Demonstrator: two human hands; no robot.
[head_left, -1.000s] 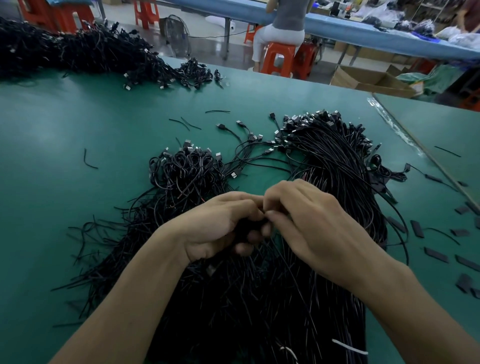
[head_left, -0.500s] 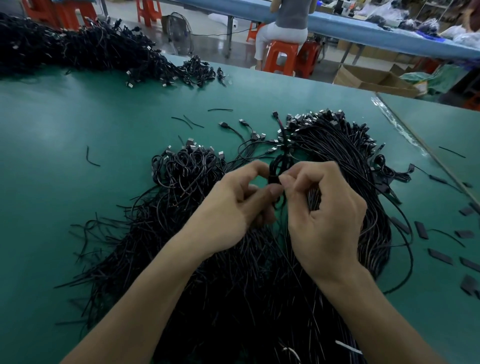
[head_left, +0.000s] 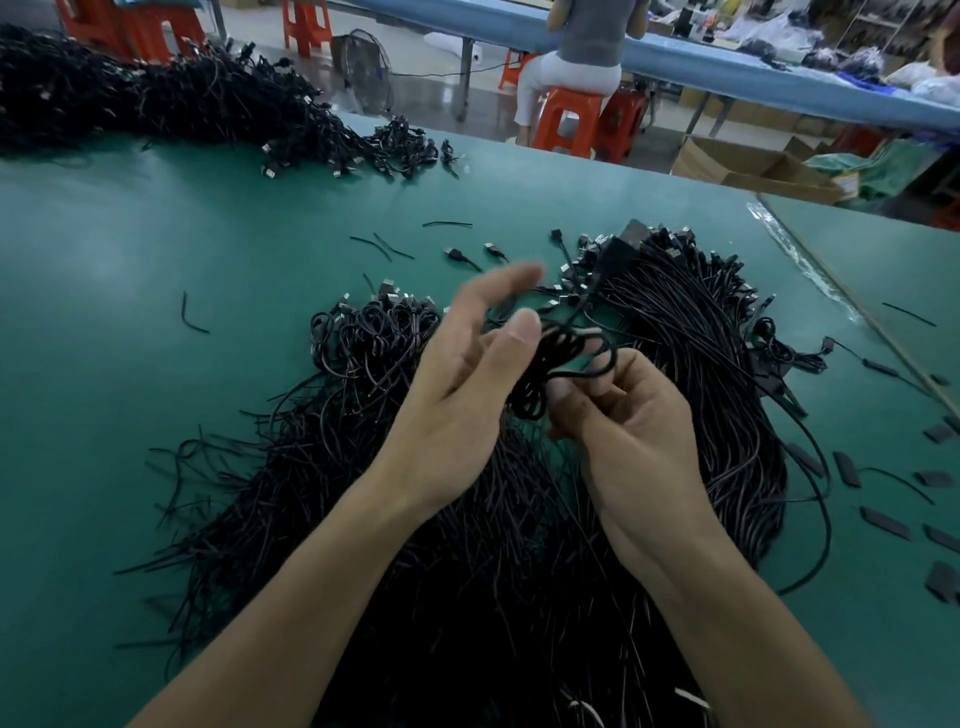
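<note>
Head view. R hand (head_left: 634, 431) fingers curled, pinching small coiled black cable (head_left: 530, 400), held just above big cable heap (head_left: 701, 364) at mid table (head_left: 156, 260). Coil's plug end (head_left: 615, 257) sticks up and away, blurred. L hand (head_left: 457, 395) fingers straight, spread apart, thumb just beside coil; contact unclear. Second heap (head_left: 156, 98) far left. Black strips (head_left: 847, 467) scattered on right.

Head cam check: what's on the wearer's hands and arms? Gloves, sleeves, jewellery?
Nothing worn. The left hand and right hand are bare: no gloves, no rings seen. The left forearm and right forearm are bare down to the frame edge: no sleeve, watch or wristband in view.
</note>
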